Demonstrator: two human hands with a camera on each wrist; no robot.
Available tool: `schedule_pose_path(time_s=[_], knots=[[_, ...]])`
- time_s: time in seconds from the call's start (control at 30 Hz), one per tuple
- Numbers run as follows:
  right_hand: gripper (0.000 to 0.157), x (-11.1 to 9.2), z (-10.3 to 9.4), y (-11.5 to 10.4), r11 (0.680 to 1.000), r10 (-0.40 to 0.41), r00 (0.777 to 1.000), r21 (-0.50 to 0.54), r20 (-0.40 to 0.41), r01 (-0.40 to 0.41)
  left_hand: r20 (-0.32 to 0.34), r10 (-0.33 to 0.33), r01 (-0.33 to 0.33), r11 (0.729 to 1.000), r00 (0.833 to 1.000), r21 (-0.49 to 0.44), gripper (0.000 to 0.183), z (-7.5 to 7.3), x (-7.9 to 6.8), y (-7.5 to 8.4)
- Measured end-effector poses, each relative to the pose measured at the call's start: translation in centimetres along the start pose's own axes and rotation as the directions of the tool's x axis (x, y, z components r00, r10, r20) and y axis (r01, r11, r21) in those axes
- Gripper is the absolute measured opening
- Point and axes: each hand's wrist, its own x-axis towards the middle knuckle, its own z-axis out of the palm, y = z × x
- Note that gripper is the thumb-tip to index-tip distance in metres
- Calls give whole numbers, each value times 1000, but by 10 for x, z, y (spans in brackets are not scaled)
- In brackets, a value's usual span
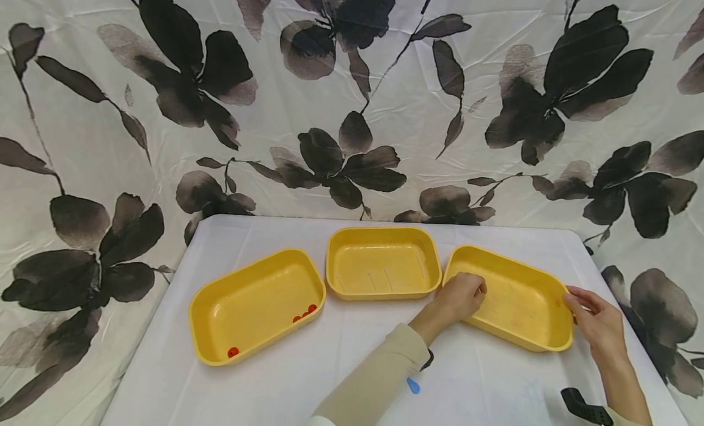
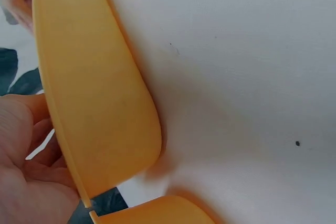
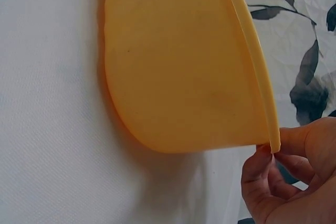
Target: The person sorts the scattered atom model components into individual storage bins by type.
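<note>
A yellow tray (image 1: 517,297) sits at the right of the white table, angled. My left hand (image 1: 461,296) reaches over its near-left side, with curled fingers over the interior. In the left wrist view, the fingers of that left hand (image 2: 31,161) pass behind the tray's rim (image 2: 55,114); I cannot tell whether they hold something. At the right end, my right hand (image 1: 596,322) pinches the tray's rim between thumb and fingers. The right wrist view shows this right hand (image 3: 294,174) at the corner of the tray wall (image 3: 184,66).
A second yellow tray (image 1: 385,261) stands at the back middle, close against the right one. The left yellow tray (image 1: 247,304) holds several small red beads (image 1: 233,352). A blue drop-shaped piece (image 1: 414,385) lies near my left forearm. Behind the table hangs a floral cloth (image 1: 341,108).
</note>
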Motion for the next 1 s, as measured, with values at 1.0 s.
schedule_pose_path(time_s=[1.0], knots=[[56,-2,0,0,1000,8,1000,10,-4,-8,-175,36,-105,907,984,-407,7,-22,-48,-23]])
